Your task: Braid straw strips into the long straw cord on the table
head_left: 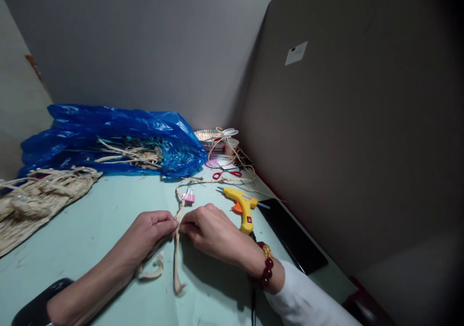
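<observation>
My left hand (pixel 155 227) and my right hand (pixel 208 229) meet near the middle of the table, both closed in a pinch on a pale twisted natural-fibre cord (pixel 177 258). Its loose end hangs down toward me and finishes in a frayed tip. Beyond my fingers the cord runs up, bends and stretches away to the right. A pink binder clip (pixel 188 198) is clamped at that upper stretch. Beside my left hand lies a short curled strip of the same fibre (pixel 154 269), partly hidden by the hand.
A yellow glue gun (pixel 246 207) and a black flat object (pixel 295 239) lie on the right. Red-handled scissors (pixel 227 174), a paper cup (pixel 232 145) and a basket (pixel 206 136) stand farther back. A blue plastic bag (pixel 119 123) holds fibre strands; a woven piece (pixel 39 202) lies left.
</observation>
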The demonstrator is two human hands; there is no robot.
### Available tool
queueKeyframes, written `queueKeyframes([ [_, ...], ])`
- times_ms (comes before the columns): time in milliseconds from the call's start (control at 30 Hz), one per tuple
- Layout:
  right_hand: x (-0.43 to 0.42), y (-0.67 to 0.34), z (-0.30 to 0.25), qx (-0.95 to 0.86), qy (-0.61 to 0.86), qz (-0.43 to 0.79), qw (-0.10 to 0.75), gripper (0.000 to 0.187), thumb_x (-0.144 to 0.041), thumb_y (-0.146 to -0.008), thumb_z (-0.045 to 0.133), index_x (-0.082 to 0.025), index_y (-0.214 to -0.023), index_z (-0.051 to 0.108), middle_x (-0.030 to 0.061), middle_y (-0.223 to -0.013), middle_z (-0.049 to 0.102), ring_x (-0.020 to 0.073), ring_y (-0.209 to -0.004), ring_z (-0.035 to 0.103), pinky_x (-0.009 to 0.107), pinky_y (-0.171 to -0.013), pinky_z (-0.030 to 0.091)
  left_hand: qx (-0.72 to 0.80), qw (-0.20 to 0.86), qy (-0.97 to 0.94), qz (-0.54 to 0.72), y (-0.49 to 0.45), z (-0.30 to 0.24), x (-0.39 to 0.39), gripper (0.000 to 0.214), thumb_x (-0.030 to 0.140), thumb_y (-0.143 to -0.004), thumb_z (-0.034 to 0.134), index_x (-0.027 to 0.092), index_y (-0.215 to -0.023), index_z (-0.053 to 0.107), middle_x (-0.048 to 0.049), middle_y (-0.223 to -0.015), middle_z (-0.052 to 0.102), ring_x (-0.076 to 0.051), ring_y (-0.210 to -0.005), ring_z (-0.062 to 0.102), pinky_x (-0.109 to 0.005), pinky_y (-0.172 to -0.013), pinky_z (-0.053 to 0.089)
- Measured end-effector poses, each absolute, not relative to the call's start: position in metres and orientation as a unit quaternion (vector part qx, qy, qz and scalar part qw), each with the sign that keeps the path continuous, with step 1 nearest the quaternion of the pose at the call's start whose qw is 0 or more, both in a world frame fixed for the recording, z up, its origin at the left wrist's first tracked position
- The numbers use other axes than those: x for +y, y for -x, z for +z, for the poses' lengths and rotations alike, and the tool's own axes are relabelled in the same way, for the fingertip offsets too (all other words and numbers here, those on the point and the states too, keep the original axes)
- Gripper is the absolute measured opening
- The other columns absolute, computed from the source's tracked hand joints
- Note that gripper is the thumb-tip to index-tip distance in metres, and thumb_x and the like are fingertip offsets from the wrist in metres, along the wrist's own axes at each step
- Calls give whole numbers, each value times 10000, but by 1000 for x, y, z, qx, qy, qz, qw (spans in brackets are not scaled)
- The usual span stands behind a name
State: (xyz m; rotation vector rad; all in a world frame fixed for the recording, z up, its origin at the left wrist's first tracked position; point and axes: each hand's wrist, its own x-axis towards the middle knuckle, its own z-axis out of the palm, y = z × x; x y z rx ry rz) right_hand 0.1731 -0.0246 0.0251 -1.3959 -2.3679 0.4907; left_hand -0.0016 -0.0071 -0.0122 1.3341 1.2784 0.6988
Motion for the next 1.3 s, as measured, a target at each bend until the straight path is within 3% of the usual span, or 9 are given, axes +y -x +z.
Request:
queueKeyframes([
  [267,-42,-160,23,-837,491,141,195,208,-182,-826,485,-153,-638,569,21,-579,570,98,-483,288,277,-506,188,542,529,-569,321,-3,-13,-11,229,342,-632,595,177,-514,489,80,-458,364,-59,-436,283,-182,-415,196],
  [467,-54,-147,8,-879,457,54,125,178,-191,-779,483,-133,-897,603,88,-772,665,174,-581,486,318,-545,216,503,639,-505,291,3,-13,-8,324,469,-693,626,196,-584,490,147,-375,209,-30,-381,80,-193,-379,36],
  [567,-52,-148,9,-885,452,37,101,194,-219,-784,506,-124,-919,607,102,-791,672,183,-576,503,322,-542,203,479,659,-494,303,6,-18,-6,352,510,-685,649,188,-624,521,149,-386,221,-25,-381,74,-191,-376,22],
  [700,-41,-157,19,-823,517,129,195,293,-349,-904,476,-165,-727,619,34,-636,631,125,-524,447,286,-534,224,492,635,-506,314,6,-19,-7,334,490,-703,649,178,-636,550,128,-368,268,-28,-361,133,-181,-372,48],
  [800,-28,-165,21,-769,529,222,283,281,-354,-915,507,-158,-750,623,14,-677,629,111,-612,497,239,-578,294,476,649,-501,319,6,-16,-9,328,495,-726,650,180,-689,568,143,-378,240,-31,-378,95,-178,-378,55],
  [900,-17,-169,14,-746,449,405,279,254,-306,-931,479,-142,-786,609,5,-674,603,110,-637,536,208,-596,352,467,646,-518,309,6,-15,-8,338,499,-747,623,168,-689,581,133,-383,272,-36,-377,98,-194,-379,57],
  [1033,-12,-169,10,-694,432,515,257,205,-213,-920,437,-137,-798,584,-26,-627,508,82,-520,465,193,-526,347,492,580,-578,296,5,-13,-7,344,500,-760,571,172,-659,583,115,-408,290,-62,-387,168,-201,-391,115],
  [1167,-14,-169,14,-752,453,399,264,208,-186,-887,500,-134,-724,620,-31,-624,502,85,-598,440,201,-588,321,503,421,-694,298,2,-7,-13,313,437,-806,494,187,-641,586,28,-577,548,-143,-569,489,-231,-556,347],
  [1300,-14,-169,11,-760,469,345,288,232,-214,-864,522,-137,-662,606,-45,-560,451,90,-593,402,210,-565,286,539,297,-749,245,-1,-1,-22,334,408,-874,355,213,-688,553,-12,-675,630,-206,-686,572,-285,-649,368],
])
